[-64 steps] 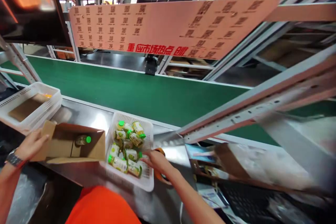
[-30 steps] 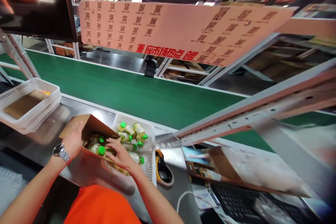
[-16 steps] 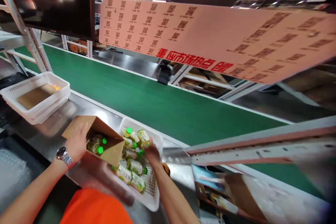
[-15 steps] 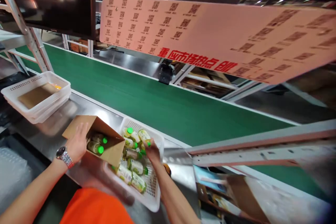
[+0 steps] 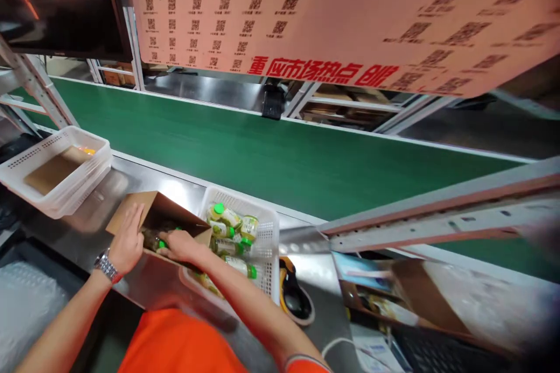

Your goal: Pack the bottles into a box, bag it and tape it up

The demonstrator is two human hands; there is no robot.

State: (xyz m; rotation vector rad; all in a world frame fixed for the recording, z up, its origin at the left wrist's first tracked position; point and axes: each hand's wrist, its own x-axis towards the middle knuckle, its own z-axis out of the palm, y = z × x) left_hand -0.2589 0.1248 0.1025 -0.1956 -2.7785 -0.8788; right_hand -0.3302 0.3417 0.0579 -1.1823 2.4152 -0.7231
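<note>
An open cardboard box [image 5: 133, 201] lies tilted on the metal table, its mouth towards the right. My left hand [image 5: 126, 239], a watch on its wrist, rests flat along the box's left flap with straight fingers. Inside the mouth, my right hand [image 5: 181, 245] has its fingers curled on a green-capped bottle [image 5: 153, 240], mostly hidden by the fingers and the box wall. Another green cap shows behind it. Right of the box, a white plastic basket [image 5: 270, 233] holds several bottles with green caps and pale labels [image 5: 249, 226]. My right forearm covers part of this basket.
Stacked white baskets [image 5: 87, 178] stand at the left, with cardboard in the top one. A green conveyor belt [image 5: 262, 151] runs behind the table. A yellow-black scanner [image 5: 294, 291] lies right of the bottles. A metal beam [image 5: 437, 215] and QR-code board [image 5: 332, 17] hang close.
My right hand has moved left from the bottle basket into the box's mouth. Fewer bottles show in the basket, partly behind my arm. My left hand stays on the box; the view has shifted.
</note>
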